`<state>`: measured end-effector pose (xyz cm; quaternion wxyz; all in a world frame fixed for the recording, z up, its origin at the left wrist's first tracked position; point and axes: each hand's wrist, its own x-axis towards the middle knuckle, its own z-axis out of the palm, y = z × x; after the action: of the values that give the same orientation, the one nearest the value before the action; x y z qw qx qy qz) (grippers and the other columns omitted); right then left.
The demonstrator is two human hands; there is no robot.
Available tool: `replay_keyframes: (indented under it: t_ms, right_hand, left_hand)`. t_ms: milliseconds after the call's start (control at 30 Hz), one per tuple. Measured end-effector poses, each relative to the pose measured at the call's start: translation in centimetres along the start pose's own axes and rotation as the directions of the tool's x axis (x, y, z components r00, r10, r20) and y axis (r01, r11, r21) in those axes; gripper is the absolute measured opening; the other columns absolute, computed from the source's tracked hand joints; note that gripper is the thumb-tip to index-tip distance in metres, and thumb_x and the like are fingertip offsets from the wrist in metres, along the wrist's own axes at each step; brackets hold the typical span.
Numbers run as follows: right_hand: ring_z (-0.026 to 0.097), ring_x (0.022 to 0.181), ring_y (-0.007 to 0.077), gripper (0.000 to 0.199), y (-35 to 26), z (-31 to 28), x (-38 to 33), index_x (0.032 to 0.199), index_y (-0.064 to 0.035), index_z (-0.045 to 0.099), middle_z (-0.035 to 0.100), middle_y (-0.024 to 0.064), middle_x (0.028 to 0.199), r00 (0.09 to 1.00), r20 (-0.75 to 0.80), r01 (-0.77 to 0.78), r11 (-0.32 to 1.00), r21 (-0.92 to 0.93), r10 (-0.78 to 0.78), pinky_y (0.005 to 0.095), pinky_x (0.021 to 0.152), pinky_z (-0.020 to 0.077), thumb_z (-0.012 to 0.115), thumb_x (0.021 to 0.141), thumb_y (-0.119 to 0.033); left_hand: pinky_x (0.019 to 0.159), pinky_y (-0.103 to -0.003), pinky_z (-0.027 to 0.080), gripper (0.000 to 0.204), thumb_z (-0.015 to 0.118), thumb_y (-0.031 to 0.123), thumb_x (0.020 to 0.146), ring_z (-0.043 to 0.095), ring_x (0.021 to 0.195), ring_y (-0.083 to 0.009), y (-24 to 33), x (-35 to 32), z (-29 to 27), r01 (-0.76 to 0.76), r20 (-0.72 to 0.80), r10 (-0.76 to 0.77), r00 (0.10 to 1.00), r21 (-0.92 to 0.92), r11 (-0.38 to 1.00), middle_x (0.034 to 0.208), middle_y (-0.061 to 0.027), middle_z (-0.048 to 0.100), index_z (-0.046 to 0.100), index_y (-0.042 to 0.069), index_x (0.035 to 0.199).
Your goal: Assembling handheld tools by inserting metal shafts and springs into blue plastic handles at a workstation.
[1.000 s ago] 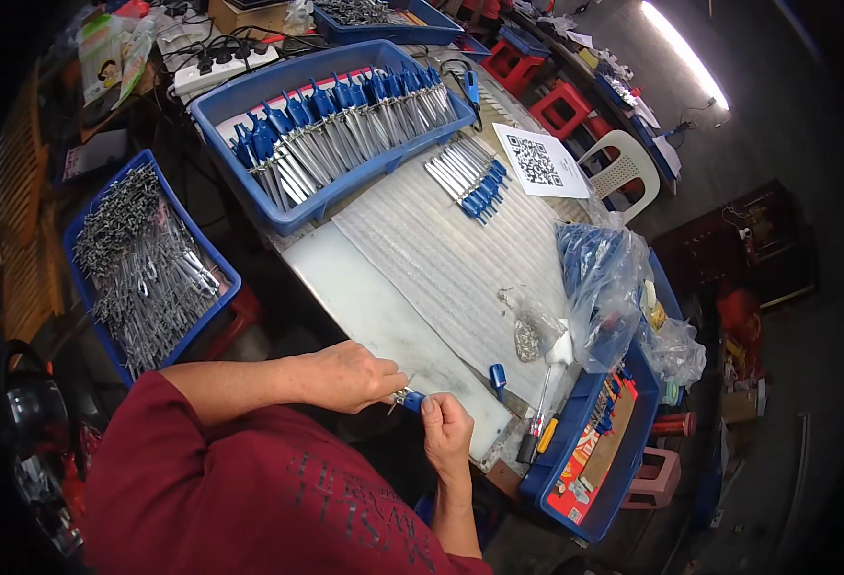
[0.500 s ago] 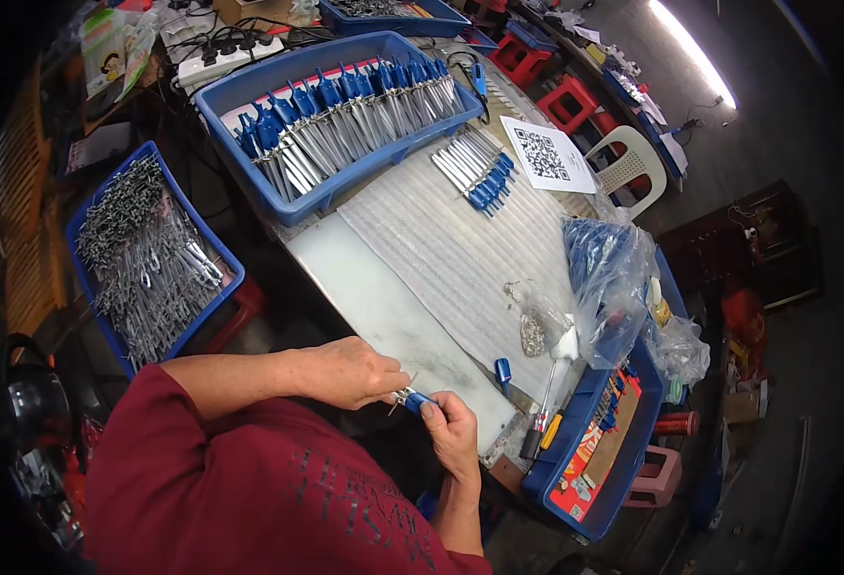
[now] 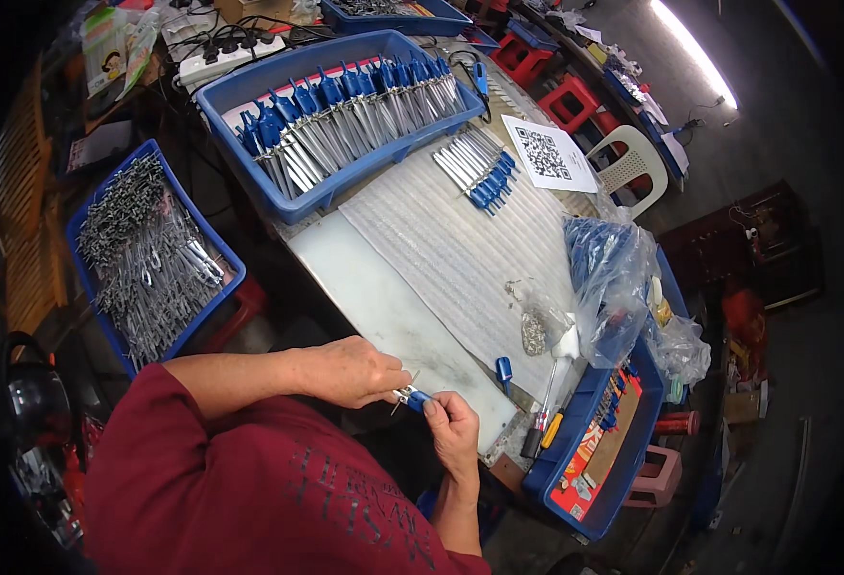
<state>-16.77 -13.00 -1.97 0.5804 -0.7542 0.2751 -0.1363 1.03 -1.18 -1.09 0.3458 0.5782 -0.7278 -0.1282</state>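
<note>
My left hand [image 3: 350, 371] and my right hand [image 3: 451, 426] meet at the near edge of the white table [image 3: 374, 297]. Between them they pinch a small metal part with a blue cap [image 3: 412, 396]. The left hand grips the metal end, and the right hand's fingertips hold the blue end. A loose blue cap [image 3: 504, 369] stands on the table just right of my hands. A row of finished blue-handled metal pieces [image 3: 479, 168] lies on the ribbed mat [image 3: 460, 249] farther away.
A large blue tray [image 3: 336, 105] of blue-handled pieces sits at the back. A blue bin of bare metal parts [image 3: 149, 254] stands at left. A clear bag of blue caps [image 3: 609, 278], a screwdriver [image 3: 548, 388] and a blue bin [image 3: 594, 450] lie at right.
The view has shifted slightly. My hands stay together at the table's near edge, still working the same small blue-capped part.
</note>
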Motion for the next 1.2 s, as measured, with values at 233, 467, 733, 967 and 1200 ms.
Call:
replay_keyframes:
  t_ms: [233, 467, 733, 967, 1200]
  right_hand:
    - [0.038, 0.056, 0.0058, 0.021, 0.13, -0.62, -0.05, 0.077, 0.0013, 0.053, 0.045, -0.0019, 0.06, 0.993, 0.118, 0.012, 1.0, 0.008, -0.012, 0.0206, 0.048, 0.0328, 0.06, 0.079, -0.019]
    - [0.04, 0.053, 0.0106, 0.021, -0.14, -0.14, 0.02, 0.075, 0.0015, 0.053, 0.048, 0.0043, 0.058, 0.995, 0.016, 0.099, 0.988, -0.122, -0.098, 0.0239, 0.048, 0.0352, 0.06, 0.079, -0.018]
    - [0.04, 0.051, 0.0122, 0.02, -0.34, 0.11, 0.09, 0.073, 0.0016, 0.053, 0.047, 0.006, 0.056, 0.996, 0.011, 0.088, 0.988, -0.128, -0.088, 0.0258, 0.047, 0.035, 0.056, 0.081, -0.017]
    - [0.041, 0.051, 0.013, 0.02, -0.03, 0.02, 0.07, 0.072, 0.0015, 0.053, 0.047, 0.0067, 0.056, 0.995, -0.003, 0.102, 0.986, -0.129, -0.103, 0.0263, 0.048, 0.0354, 0.057, 0.08, -0.017]
    - [0.043, 0.051, 0.0152, 0.02, 0.01, 0.14, 0.16, 0.072, 0.0015, 0.053, 0.048, 0.0083, 0.057, 0.986, -0.057, 0.143, 0.976, -0.166, -0.154, 0.0272, 0.048, 0.0364, 0.056, 0.081, -0.017]
  left_hand:
    - [0.045, -0.039, 0.042, 0.02, 0.061, 0.017, 0.072, 0.053, 0.054, -0.0299, 0.08, -0.09, -0.04, -0.018, -0.001, 0.018, 1.0, -0.033, 0.999, 0.063, -0.0096, 0.049, 0.05, 0.006, 0.084]
    - [0.045, -0.038, 0.042, 0.021, 0.061, 0.018, 0.072, 0.053, 0.054, -0.0293, 0.31, 0.08, -0.16, -0.02, 0.0, 0.02, 1.0, 0.007, 1.0, 0.064, -0.0092, 0.049, 0.049, 0.006, 0.084]
    - [0.045, -0.038, 0.042, 0.02, 0.061, 0.018, 0.072, 0.053, 0.054, -0.0295, 0.0, -0.09, 0.08, -0.003, 0.018, 0.003, 1.0, 0.005, 1.0, 0.064, -0.0092, 0.049, 0.048, 0.006, 0.082]
    - [0.045, -0.037, 0.042, 0.021, 0.061, 0.017, 0.071, 0.053, 0.054, -0.0292, 0.15, 0.0, 0.04, -0.021, -0.019, 0.021, 1.0, 0.005, 1.0, 0.064, -0.009, 0.048, 0.048, 0.005, 0.082]
    - [0.045, -0.037, 0.042, 0.021, 0.061, 0.017, 0.071, 0.053, 0.053, -0.0288, 0.11, 0.2, 0.02, -0.02, -0.016, 0.021, 1.0, 0.037, 0.999, 0.063, -0.0089, 0.048, 0.049, 0.005, 0.083]
